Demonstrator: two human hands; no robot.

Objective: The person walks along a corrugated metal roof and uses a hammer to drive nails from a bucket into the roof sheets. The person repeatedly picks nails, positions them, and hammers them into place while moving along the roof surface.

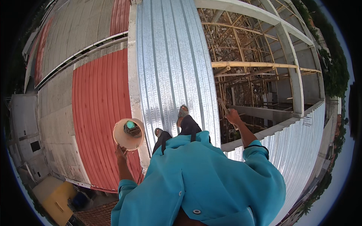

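My left hand [120, 152] grips the rim of a cream plastic bucket [120, 138], held out over the edge of the roof; a teal object and some dark items lie inside it. My right hand [233, 116] is closed on a thin bamboo stick [224, 107] that rises toward the open frame. I stand on a shiny corrugated metal roof sheet [173, 71], my sandalled feet [183, 111] on it, with my teal shirt filling the lower middle.
A red corrugated roof [100, 109] lies lower on the left, next to a grey roof and white gutter. On the right are an open concrete frame [294, 75], bamboo poles [249, 64] and rubble far below. Another metal sheet [301, 132] runs lower right.
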